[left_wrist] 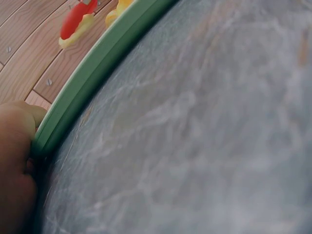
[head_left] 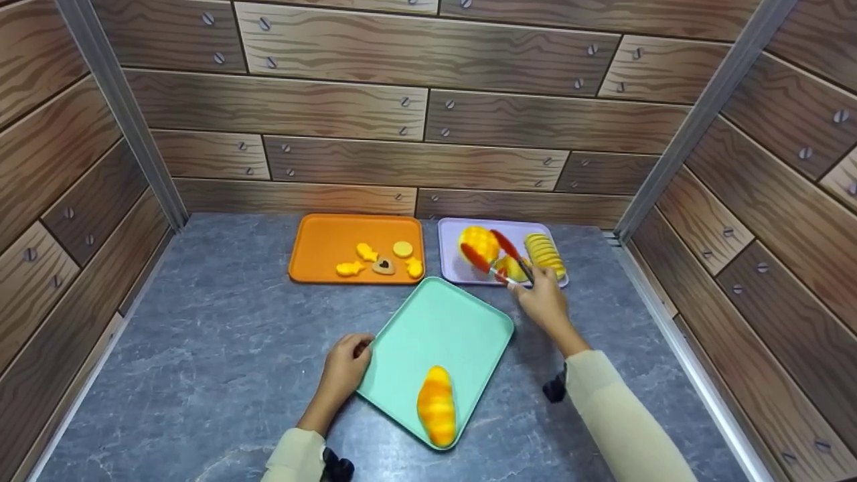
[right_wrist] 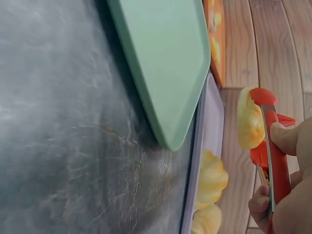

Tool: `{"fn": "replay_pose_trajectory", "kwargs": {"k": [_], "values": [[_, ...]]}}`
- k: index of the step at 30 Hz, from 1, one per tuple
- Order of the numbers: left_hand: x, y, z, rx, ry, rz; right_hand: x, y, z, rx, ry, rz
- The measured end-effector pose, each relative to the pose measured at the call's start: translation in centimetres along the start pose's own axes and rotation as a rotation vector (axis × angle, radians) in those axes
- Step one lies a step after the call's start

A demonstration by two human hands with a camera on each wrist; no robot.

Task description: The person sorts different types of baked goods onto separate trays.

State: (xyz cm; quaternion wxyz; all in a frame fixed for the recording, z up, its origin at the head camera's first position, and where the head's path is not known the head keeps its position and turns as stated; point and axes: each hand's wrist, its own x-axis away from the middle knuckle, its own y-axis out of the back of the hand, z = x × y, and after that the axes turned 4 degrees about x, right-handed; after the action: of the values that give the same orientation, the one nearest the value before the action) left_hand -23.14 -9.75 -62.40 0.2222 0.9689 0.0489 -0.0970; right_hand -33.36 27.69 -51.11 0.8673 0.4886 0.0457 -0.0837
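Observation:
My left hand (head_left: pixel 345 367) holds the left edge of a mint-green tray (head_left: pixel 442 321); in the left wrist view the fingers (left_wrist: pixel 14 141) curl at the tray's rim (left_wrist: pixel 80 92). Near that tray's front corner lies a golden croissant-shaped toy bread (head_left: pixel 437 408). My right hand (head_left: pixel 546 304) grips red-tipped tongs (head_left: pixel 477 258). Their tips pinch a round yellow toy bun (head_left: pixel 480 242), which hangs above the lilac tray in the right wrist view, clear of its surface. On the lilac tray (head_left: pixel 452 268) sit a yellow bread (head_left: pixel 512 269), partly behind the tongs, and a striped long bread (head_left: pixel 543 253).
An orange tray (head_left: pixel 321 248) at the back left bears fish-shaped pieces (head_left: pixel 349 268), a round yellow piece (head_left: pixel 402 249) and a heart-centred cookie (head_left: pixel 383 266). Wood-patterned walls (head_left: pixel 428 114) enclose the grey tabletop (head_left: pixel 221 335) at the back and sides.

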Motion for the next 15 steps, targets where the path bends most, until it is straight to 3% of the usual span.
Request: {"fn": "replay_pose_trajectory", "kwargs": {"k": [9,15], "values": [[-0.1,0.0,0.1,-0.008,-0.001,-0.01,-3.8,-1.8,-0.3,0.058,-0.134,-0.025],[-0.1,0.0,0.1,-0.001,-0.003,-0.012,-5.4,-3.0,-0.2,0.067,-0.172,-0.02]]}}
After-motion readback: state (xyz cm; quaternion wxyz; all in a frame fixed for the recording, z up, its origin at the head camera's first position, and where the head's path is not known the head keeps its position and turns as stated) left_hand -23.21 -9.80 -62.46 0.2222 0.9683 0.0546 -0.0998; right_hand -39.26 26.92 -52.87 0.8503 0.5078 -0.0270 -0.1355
